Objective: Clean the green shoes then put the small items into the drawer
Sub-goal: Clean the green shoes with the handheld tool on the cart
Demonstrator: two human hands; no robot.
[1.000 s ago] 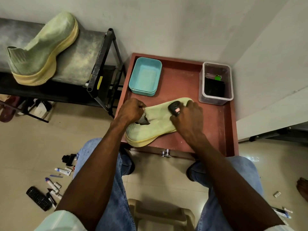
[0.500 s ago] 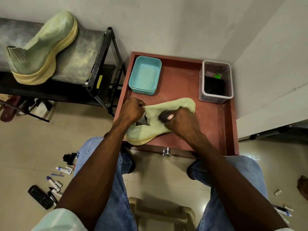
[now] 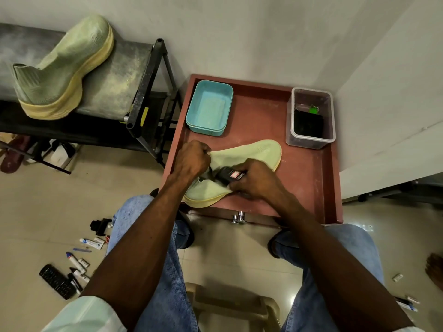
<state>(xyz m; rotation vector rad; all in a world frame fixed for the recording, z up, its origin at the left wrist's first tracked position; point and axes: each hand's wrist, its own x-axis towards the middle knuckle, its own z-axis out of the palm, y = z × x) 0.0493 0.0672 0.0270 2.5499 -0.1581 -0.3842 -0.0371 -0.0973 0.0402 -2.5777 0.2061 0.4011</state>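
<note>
Shoe-cleaning station, seen from the head camera. Reddish-brown wooden tray-top table [image 3: 304, 185] with raised rim stands in the wall corner; a small metal drawer knob [image 3: 239, 217] shows under its near edge.

Pale green knit slip-on shoe with cream sole [image 3: 254, 154] lies on its side along the near-left part of the table top, toe pointing toward the far-right corner, heel at the near-left edge. Left hand [image 3: 191, 159] is clenched on the collar of this shoe, pinching the fabric at the opening. Right hand [image 3: 257, 179] grips a small black brush-like block with a red-and-white label [image 3: 229, 175], pressed against the shoe's upper just beside the opening; its bristle side cannot be seen.

Turquoise rectangular plastic dish [image 3: 209, 107] sits at the far-left corner of the table top. Clear plastic rectangular container [image 3: 311, 116] sits at the far-right corner, holding something dark and a small green piece; contents too dim to identify.

Second pale green knit shoe [image 3: 64, 68] rests upright on the grey top shelf of a black metal-frame rack [image 3: 146, 92] to the left of the table, toe toward the wall.

Floor at left: scattered small items, including a black remote-like keypad [image 3: 56, 281], markers [image 3: 75, 261] and small tubes [image 3: 92, 243]. More small pieces lie on the floor at right [image 3: 398, 277].
</note>
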